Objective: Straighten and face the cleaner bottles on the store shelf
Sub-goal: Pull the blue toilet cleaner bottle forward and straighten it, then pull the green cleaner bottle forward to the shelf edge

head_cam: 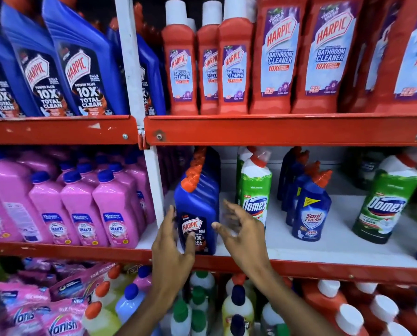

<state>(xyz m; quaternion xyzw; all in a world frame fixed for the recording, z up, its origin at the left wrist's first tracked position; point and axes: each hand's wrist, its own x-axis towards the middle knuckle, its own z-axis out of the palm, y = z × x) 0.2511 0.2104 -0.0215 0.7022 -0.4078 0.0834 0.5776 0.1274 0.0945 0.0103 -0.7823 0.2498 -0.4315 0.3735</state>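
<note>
On the white middle shelf (299,248), the blue Harpic bottle (197,209) stands at its front edge, left hand (172,248) touching its 9 o'clock side and right hand (241,235) spread apart just off 3 o'clock; close both grips evenly, then square the label forward.

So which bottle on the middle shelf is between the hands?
The blue Harpic bottle at the shelf's front edge, flanked by the left hand and right hand.

Vanish pouches (57,321) heaped lower left, below pink bottles.
</note>
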